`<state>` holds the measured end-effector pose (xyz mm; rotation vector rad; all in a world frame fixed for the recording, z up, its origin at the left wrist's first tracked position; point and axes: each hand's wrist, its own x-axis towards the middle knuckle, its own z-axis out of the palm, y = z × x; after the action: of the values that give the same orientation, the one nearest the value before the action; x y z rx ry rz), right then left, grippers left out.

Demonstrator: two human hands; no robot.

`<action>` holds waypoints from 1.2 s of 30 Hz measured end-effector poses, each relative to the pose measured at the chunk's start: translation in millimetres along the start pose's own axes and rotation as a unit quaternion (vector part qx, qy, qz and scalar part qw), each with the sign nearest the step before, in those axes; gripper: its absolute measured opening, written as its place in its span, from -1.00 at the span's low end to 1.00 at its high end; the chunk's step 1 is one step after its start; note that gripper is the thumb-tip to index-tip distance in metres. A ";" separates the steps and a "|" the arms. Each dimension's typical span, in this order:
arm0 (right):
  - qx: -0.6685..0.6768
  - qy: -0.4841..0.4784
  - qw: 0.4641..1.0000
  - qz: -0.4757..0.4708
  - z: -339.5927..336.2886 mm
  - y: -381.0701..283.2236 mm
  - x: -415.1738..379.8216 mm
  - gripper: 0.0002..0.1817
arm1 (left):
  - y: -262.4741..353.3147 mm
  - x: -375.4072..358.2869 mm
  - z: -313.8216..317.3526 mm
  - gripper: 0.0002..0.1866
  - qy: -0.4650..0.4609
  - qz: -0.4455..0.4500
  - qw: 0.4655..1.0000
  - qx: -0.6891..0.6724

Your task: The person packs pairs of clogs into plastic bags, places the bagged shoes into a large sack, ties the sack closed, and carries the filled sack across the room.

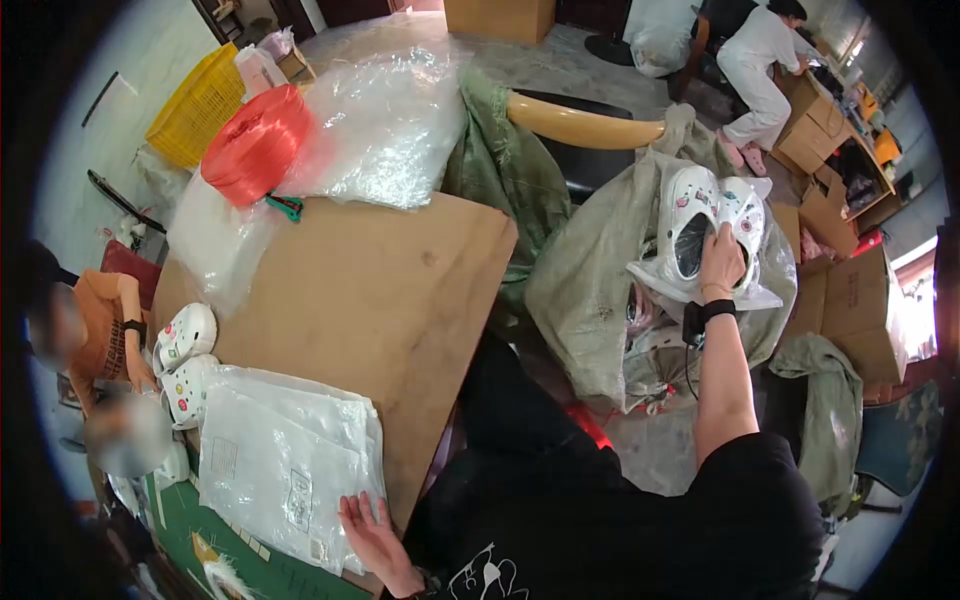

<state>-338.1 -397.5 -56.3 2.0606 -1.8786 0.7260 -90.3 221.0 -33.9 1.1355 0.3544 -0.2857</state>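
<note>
With fingers curled at the heel openings, my right hand (pixel 722 264) grips a pair of white clogs (pixel 692 215) in a clear plastic bag. The pair is at the mouth of a grey-green woven sack (pixel 580 290), where more bagged footwear partly shows below. My left hand (pixel 372 540) has its fingers extended at the lower right edge of a stack of clear printed plastic bags (pixel 285 455). It grips nothing. Beyond that stack, two loose white clogs with colourful charms (pixel 187 335) rest at the table's left side.
The brown board tabletop (pixel 370 285) carries a red twine roll (pixel 255 145), green-handled snips (pixel 287 207) and large clear plastic sheets (pixel 385 120). Two people are nearby, one at left by the clogs, one at far right. Cardboard boxes (pixel 860 310) stand right of the sack.
</note>
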 end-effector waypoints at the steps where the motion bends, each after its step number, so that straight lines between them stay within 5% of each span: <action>1: -0.017 -0.006 1.000 -0.024 -0.6 2.8 -0.2 -0.78 | -1.2 -0.6 3.9 -0.52 0.017 0.008 1.000 0.006; 7: -0.034 -0.016 0.989 -0.140 86.8 8.8 -9.0 -0.69 | -8.2 -4.0 15.3 -0.61 0.042 0.040 0.998 0.033; 8: 0.033 -0.109 0.992 -0.060 58.3 -30.3 -19.9 -0.66 | -7.6 -0.7 15.9 -0.61 0.051 0.029 0.998 0.030; 9: 0.055 -0.118 0.988 -0.084 62.9 -32.5 -24.7 -0.61 | -5.8 -3.4 24.1 -0.67 0.068 0.015 0.998 -0.008; 11: 0.100 -0.067 0.985 -0.126 140.3 -5.4 -18.4 -0.58 | -4.2 -12.7 30.4 -0.63 0.065 0.024 0.998 -0.003; 12: 0.075 -0.143 0.984 -0.073 110.0 -24.7 -16.4 -0.58 | 0.2 -17.5 35.4 -0.62 0.070 0.024 0.997 0.006; 14: 0.092 -0.101 0.987 -0.083 108.3 -32.1 -8.5 -0.50 | 2.5 -19.0 30.5 -0.63 0.045 0.041 0.998 0.011; 16: 0.069 -0.184 0.978 -0.068 81.9 -49.7 -2.3 -0.46 | 6.6 -22.3 36.7 -0.63 0.041 0.029 0.999 0.017; 21: 0.049 -0.174 0.978 -0.101 100.0 -20.6 10.7 -0.36 | 34.3 -38.0 30.9 -0.68 -0.004 0.026 0.999 0.046; 23: 0.065 -0.171 0.978 -0.103 101.7 -10.8 15.4 -0.33 | 43.1 -34.6 19.8 -0.77 0.038 0.128 0.961 0.243; 24: 0.080 -0.185 0.973 -0.109 91.8 -8.3 20.6 -0.33 | 47.0 -29.7 10.5 -0.77 0.041 0.135 0.961 0.237; 25: 0.081 -0.239 0.963 -0.094 57.9 -21.1 16.9 -0.33 | 50.4 -23.2 -1.2 -0.74 0.074 0.266 0.862 0.426; 26: 0.165 -0.186 0.960 -0.126 76.3 -3.9 17.0 -0.36 | 53.6 -19.3 -9.7 -0.70 0.105 0.377 0.707 0.589; 27: 0.156 -0.198 0.960 -0.123 63.4 -7.1 16.4 -0.39 | 60.7 -19.8 -9.5 -0.60 0.120 0.376 0.683 0.615; 30: 0.128 -0.108 0.978 -0.123 37.5 -6.2 15.0 -0.48 | 55.4 -13.0 -31.4 -0.60 0.113 0.356 0.626 0.685; 32: 0.115 -0.033 0.978 -0.170 42.9 -0.7 22.4 -0.55 | 42.7 -2.4 -50.1 -0.58 0.105 0.348 0.648 0.669; 36: 0.345 -0.006 0.910 -0.230 -26.1 -68.6 -13.6 -0.68 | 35.1 4.0 -56.1 -0.55 0.077 0.337 0.674 0.653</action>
<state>-276.1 -363.7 -31.9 2.7715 -1.1187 1.3714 -80.0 286.1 -27.6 2.6333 -0.2535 0.3231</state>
